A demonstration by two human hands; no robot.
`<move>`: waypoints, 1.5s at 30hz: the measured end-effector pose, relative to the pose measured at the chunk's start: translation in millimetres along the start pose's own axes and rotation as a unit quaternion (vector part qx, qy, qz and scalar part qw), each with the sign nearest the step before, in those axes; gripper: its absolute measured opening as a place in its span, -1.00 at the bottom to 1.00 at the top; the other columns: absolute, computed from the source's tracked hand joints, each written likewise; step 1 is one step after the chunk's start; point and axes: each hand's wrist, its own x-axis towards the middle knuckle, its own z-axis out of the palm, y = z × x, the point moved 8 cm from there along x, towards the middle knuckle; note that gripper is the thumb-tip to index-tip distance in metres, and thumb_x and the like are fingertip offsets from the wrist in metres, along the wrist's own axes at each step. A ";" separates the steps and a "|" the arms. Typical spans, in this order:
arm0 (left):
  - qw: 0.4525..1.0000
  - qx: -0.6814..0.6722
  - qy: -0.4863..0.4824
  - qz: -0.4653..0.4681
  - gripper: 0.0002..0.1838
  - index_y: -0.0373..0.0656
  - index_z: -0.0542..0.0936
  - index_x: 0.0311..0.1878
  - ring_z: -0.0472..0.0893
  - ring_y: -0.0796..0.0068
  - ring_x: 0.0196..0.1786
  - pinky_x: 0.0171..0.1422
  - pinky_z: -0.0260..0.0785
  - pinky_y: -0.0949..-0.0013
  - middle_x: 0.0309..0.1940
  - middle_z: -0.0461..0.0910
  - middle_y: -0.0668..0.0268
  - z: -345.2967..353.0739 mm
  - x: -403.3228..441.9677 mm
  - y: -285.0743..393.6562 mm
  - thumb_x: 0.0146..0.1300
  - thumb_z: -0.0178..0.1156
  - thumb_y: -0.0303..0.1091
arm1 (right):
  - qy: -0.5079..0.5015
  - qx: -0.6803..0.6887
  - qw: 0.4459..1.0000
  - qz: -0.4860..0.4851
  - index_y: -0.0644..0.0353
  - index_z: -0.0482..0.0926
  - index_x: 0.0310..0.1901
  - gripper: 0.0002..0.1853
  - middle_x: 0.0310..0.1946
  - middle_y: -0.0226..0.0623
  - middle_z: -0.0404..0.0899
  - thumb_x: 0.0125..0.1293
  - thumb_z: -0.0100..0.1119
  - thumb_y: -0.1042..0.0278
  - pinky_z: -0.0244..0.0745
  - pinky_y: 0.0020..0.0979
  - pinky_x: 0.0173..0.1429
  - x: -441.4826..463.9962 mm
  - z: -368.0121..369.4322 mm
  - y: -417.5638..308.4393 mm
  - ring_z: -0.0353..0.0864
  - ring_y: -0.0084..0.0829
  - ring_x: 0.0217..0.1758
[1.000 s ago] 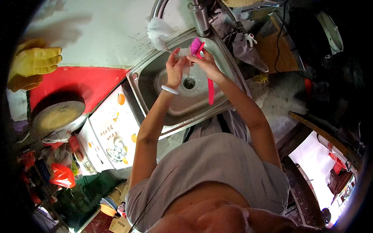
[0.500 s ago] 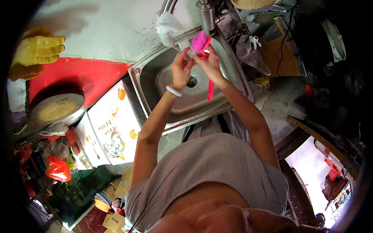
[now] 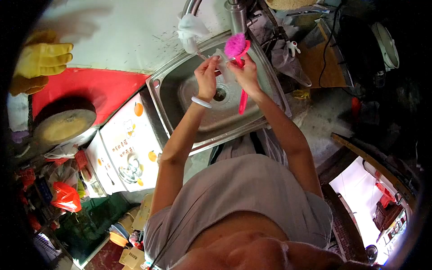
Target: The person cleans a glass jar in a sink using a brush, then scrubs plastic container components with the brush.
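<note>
Over the metal sink, my left hand pinches the left side of a small clear, whitish item, perhaps plastic. My right hand has its fingers closed round the handle of a pink brush and also touches the clear item. The bristle head points up toward the faucet, and the handle end hangs below my right hand. Beneath the hands lies the round drain. A white cloth is wrapped on the curved spout above my left hand.
The faucet body rises behind the sink. Yellow gloves hang at the upper left, above a round pan-like object. Left of the sink is a white panel with orange prints. A plastic bag lies to the right.
The brush head has tilted and moved up and to the right relative to the sink, with its bristles facing the camera more. My hands have spread slightly apart around the clear item.
</note>
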 end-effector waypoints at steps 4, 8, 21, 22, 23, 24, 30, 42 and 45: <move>0.999 -0.033 0.027 -0.008 -0.72 -0.27 0.53 -0.23 0.44 0.64 -0.47 -0.40 0.36 0.53 -0.48 0.49 0.39 -2.3 1.9 -1.7 0.18 0.04 -0.22 | -0.009 -0.011 1.000 0.008 0.20 0.44 -0.19 -0.70 -0.50 -0.49 0.49 -0.04 0.17 0.52 0.33 -0.59 -0.29 -2.3 0.7 -5.1 0.42 -0.67 -0.44; 0.993 -0.099 0.056 -0.043 -0.74 -0.29 0.50 -0.32 0.50 0.50 -0.54 -0.45 0.41 0.44 -0.54 0.49 0.29 -13.3 5.3 0.3 0.18 0.03 -0.24 | -0.030 -0.068 0.997 -0.017 0.19 0.41 -0.16 -0.66 -0.48 -0.36 0.53 -0.05 0.17 0.42 0.41 -0.50 -0.33 -3.3 0.9 1.1 0.50 -0.57 -0.46; 0.919 -0.287 -0.112 -0.246 -0.58 -0.23 0.41 -0.29 0.50 0.26 -0.24 -0.10 0.35 0.22 -0.35 0.49 0.17 3.0 3.9 -46.4 0.10 0.05 0.01 | -0.062 0.033 0.998 0.002 0.28 0.51 -0.38 -0.86 -0.60 -0.43 0.49 0.02 0.12 0.41 0.32 -0.55 -0.39 -6.2 3.6 2.9 0.39 -0.68 -0.51; 0.910 -0.328 -0.107 -0.231 -0.62 -0.24 0.42 -0.24 0.50 0.29 -0.27 -0.15 0.34 0.25 -0.33 0.49 0.17 5.1 7.9 -47.7 0.11 0.05 -0.06 | -0.068 0.006 0.998 0.017 0.26 0.52 -0.36 -0.87 -0.55 -0.50 0.47 0.03 0.13 0.43 0.29 -0.59 -0.35 -7.0 6.7 5.4 0.36 -0.71 -0.47; 0.909 -0.329 -0.108 -0.231 -0.62 -0.24 0.42 -0.24 0.50 0.29 -0.27 -0.15 0.34 0.25 -0.33 0.49 0.17 6.0 4.7 -41.7 0.11 0.05 -0.06 | -0.073 -0.022 0.997 0.032 0.25 0.52 -0.34 -0.87 -0.50 -0.58 0.46 0.04 0.15 0.44 0.26 -0.64 -0.31 -7.5 8.2 8.1 0.33 -0.75 -0.42; 0.923 -0.298 -0.108 -0.218 -0.66 -0.26 0.43 -0.24 0.51 0.31 -0.28 -0.18 0.34 0.28 -0.32 0.50 0.17 4.4 0.8 -33.1 0.12 0.05 -0.13 | -0.073 -0.022 0.997 0.032 0.25 0.52 -0.34 -0.87 -0.50 -0.58 0.46 0.04 0.15 0.44 0.26 -0.64 -0.31 -6.9 8.3 8.2 0.33 -0.75 -0.42; 0.968 -0.175 -0.097 -0.149 -0.77 -0.37 0.48 -0.33 0.53 0.33 -0.38 -0.28 0.38 0.35 -0.38 0.52 0.14 -2.2 8.1 -31.6 0.09 -0.03 -0.36 | -0.066 -0.163 0.984 0.019 0.24 0.50 -0.32 -0.65 -0.47 -0.22 0.54 0.04 0.12 0.08 0.36 -0.39 -0.26 5.6 8.8 15.2 0.52 -0.33 -0.40; 0.955 -0.240 -0.011 -0.174 -0.72 -0.33 0.40 -0.23 0.51 0.28 -0.25 -0.11 0.35 0.28 -0.32 0.49 0.11 -10.0 12.4 -33.3 0.19 -0.12 -0.27 | -0.115 -0.441 0.886 -0.089 -0.18 -0.02 0.24 -0.34 -0.21 -0.15 0.49 0.12 -0.01 -0.01 0.39 -0.26 -0.26 -27.0 -22.2 -22.0 0.52 -0.14 -0.27; 0.956 -0.244 0.010 -0.165 -0.76 -0.32 0.42 -0.28 0.53 0.29 -0.32 -0.20 0.40 0.28 -0.37 0.50 0.14 -10.3 12.0 -41.5 0.17 -0.10 -0.31 | -0.143 -0.481 0.852 -0.145 -0.24 0.01 0.23 -0.33 -0.40 -0.19 0.52 0.08 0.04 0.01 0.40 -0.24 -0.41 -37.4 -6.3 -38.9 0.54 -0.19 -0.44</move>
